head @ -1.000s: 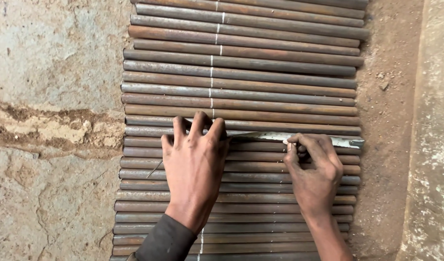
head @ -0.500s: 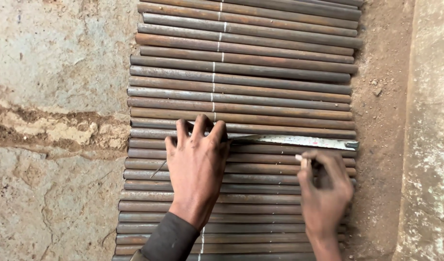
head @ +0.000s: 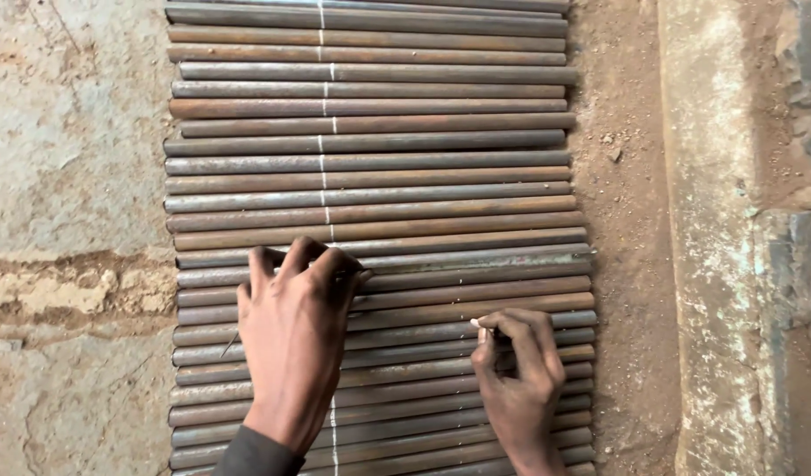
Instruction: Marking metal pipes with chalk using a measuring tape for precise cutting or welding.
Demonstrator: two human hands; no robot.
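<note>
Several rusty metal rods (head: 441,163) lie side by side on the ground, forming a mat. A white chalk line (head: 324,132) runs across them, left of the middle. My left hand (head: 295,344) lies flat on the rods, its fingertips pressing down the end of a thin flat metal strip (head: 485,262). The strip lies along the rods and reaches their right ends. My right hand (head: 522,375) rests lower on the rods, below the strip, and pinches a small piece of white chalk (head: 481,330) between thumb and fingers.
Rough concrete floor (head: 70,176) with a cracked, crumbling band lies to the left. Loose brown dirt (head: 621,220) borders the rods' right ends. Further right runs a raised concrete ledge (head: 714,264).
My right hand has moved from the strip down and toward me, still pinching the chalk. My left hand stays pressed in place. The view has shifted slightly.
</note>
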